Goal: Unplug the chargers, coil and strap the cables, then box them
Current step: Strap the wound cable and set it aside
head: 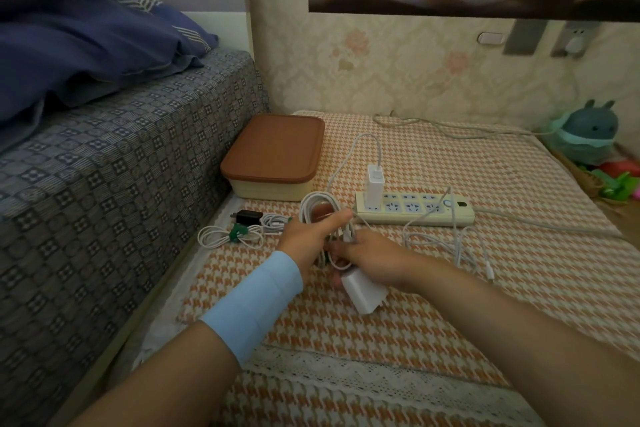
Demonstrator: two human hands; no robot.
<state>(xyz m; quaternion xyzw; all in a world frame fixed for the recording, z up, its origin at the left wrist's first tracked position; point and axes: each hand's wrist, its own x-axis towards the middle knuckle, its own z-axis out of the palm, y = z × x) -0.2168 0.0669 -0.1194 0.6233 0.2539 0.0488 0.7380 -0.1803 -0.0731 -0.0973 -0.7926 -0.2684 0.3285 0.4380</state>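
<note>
In the head view, at frame centre, we see the left hand (308, 236) gripping a coiled white cable (305, 215), its loops round the fingers. The right hand (375, 258) pinches the same cable just beside it, with a white charger (363, 293) beneath. To their right a second charger (375, 182) sits in the power strip (433, 215). The lidded box (277, 149) stands to the upper left of the hands.

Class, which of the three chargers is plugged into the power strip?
The upright white charger at the left end of the power strip; the black charger and the second white charger are unplugged.
</note>
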